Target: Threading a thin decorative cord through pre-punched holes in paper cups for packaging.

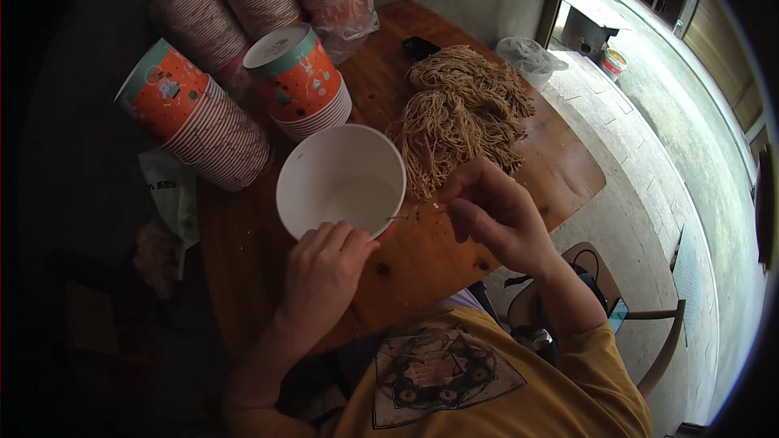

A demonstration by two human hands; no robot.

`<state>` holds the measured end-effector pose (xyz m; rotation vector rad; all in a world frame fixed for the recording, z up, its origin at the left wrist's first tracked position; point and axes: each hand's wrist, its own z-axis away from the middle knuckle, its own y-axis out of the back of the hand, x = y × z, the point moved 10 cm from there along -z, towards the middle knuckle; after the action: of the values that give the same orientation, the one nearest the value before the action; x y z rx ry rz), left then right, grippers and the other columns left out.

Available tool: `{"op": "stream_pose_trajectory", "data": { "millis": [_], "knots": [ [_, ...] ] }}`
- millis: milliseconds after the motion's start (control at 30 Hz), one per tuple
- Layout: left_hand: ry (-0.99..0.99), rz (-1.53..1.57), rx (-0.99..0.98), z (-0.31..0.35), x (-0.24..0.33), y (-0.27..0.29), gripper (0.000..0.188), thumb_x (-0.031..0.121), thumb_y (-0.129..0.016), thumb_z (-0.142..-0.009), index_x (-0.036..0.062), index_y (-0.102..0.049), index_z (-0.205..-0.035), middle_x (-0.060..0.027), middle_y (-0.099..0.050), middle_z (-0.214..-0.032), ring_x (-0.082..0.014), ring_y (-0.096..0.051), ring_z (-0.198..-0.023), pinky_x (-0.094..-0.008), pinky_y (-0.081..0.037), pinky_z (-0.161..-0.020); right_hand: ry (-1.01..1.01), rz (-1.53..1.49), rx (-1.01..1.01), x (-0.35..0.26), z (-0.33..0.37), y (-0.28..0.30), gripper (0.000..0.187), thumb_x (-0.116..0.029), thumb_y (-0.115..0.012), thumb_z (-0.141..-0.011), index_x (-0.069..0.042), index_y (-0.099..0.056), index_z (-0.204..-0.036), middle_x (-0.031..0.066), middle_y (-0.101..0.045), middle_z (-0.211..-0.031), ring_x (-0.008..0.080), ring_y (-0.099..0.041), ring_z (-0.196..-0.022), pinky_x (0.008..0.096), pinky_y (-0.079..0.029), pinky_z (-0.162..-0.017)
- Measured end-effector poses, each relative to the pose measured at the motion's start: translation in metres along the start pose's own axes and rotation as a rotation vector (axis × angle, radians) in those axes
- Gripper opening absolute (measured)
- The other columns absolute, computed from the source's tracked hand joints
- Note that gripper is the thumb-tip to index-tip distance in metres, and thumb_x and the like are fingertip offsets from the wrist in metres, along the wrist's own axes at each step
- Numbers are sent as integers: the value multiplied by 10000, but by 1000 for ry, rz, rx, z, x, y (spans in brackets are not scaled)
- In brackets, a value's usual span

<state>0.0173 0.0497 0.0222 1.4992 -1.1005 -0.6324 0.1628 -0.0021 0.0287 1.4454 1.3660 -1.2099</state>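
I see the left hand [329,266] clamped on the paper bucket [316,170] mid-frame; right of centre, the right hand [505,223] curls near the string pile [466,109]; I can't tell whether its fingertips meet.

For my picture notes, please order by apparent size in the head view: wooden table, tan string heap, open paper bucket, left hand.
1. Wooden table
2. Tan string heap and open paper bucket: too alike to rank
3. Left hand

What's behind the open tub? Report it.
Behind the open tub stands a stack of orange-and-green tubs; the table area the open tub covers can't be seen.
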Motion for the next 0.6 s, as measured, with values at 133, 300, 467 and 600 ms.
{"op": "stream_pose_trajectory", "data": {
  "millis": [133, 300, 467, 600],
  "knots": [
    [7, -47, 98, 8, -8, 20, 301, 171, -697, -807, 40, -581, -1053, -100, -581, -936, -277, -597, -905, -393, -490, -787, 47, 69, -165, -13, -7, -27, 102, -54, -516, -943, -20, -519, -1039, 15, -564, -878, 55, -567, -690, 201, -448, -606],
    [-20, 232, 317, 8, 8, 25, 376, 119, -690, -805, 50, -576, -1157, -106, -599, -1118, -301, -589, -1012, -411, -462, -888, 44, 62, -255, -20, -15, -63, 101, -34, -521, -938, -8, -511, -1034, 33, -585, -919, 77, -595, -725, 219, -475, -641],
    [51, 210, 298, 10, 2, 3, 305, 56, -644, -821, 45, -599, -1123, -98, -622, -1042, -286, -594, -972, -410, -451, -898, 180, 122, -278, -36, -13, -76, 107, -61, -492, -948, -31, -507, -1050, 15, -603, -742, 92, -620, -708, 256, -485, -626],
    [32, 144, 302, 13, -6, 6, 239, 60, -639, -827, 71, -632, -1065, -77, -630, -946, -239, -599, -932, -404, -409, -946, 152, -191, -256, -45, -7, -73, 100, -92, -499, -961, -51, -528, -1047, 5, -605, -730, 70, -600, -672, 222, -465, -582]
  ]
}}
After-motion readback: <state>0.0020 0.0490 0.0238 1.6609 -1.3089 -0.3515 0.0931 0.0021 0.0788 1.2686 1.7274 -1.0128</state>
